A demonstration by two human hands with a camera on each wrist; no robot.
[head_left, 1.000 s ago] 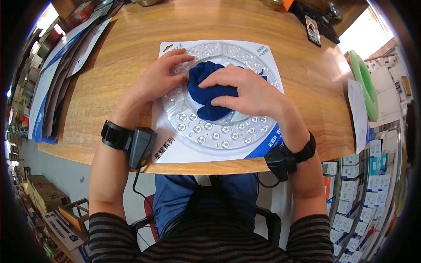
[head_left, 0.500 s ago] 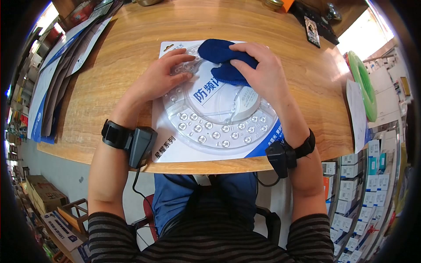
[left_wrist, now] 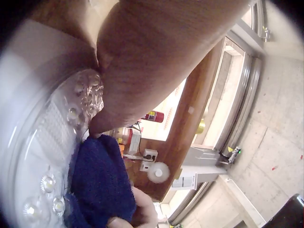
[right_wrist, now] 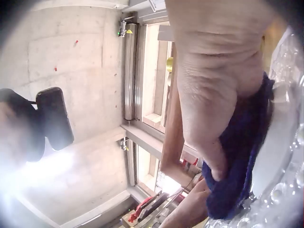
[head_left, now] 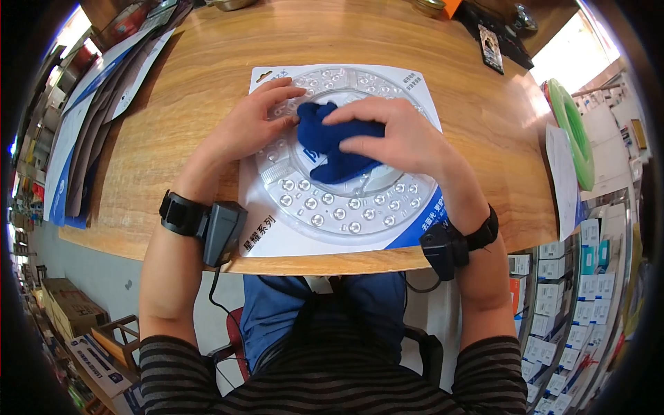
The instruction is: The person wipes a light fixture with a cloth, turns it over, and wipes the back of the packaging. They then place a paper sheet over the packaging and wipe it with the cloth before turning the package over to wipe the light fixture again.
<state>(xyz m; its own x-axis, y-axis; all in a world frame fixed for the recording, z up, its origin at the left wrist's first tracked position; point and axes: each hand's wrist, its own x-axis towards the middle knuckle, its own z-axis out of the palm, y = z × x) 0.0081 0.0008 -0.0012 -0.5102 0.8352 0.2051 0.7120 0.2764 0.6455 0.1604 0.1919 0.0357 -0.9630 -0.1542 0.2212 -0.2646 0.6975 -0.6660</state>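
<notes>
A round LED light module in a clear plastic blister pack [head_left: 325,214] on a printed white card lies flat on the wooden table. Over its middle, my right hand [head_left: 408,138] grips a bunched dark blue cloth [head_left: 353,149], thumb and fingers pinching its upper side. The cloth [left_wrist: 102,183] fills the lower part of the left wrist view. My left hand [head_left: 252,121] rests on the pack's upper left part, its fingers spread and extended over the clear plastic. The left thumb reaches the cloth's left edge.
Flat printed cardboard packages [head_left: 104,111] stack at the table's left edge. A green ring-shaped coil [head_left: 573,135] and white paper [head_left: 561,183] are at the right edge. A phone-like object [head_left: 492,50] lies at the back right. Small white boxes [head_left: 550,297] fill shelves below right.
The right hand moved the cloth up to the pack's far right part, then back down and left over the middle. The left hand stays in place.
</notes>
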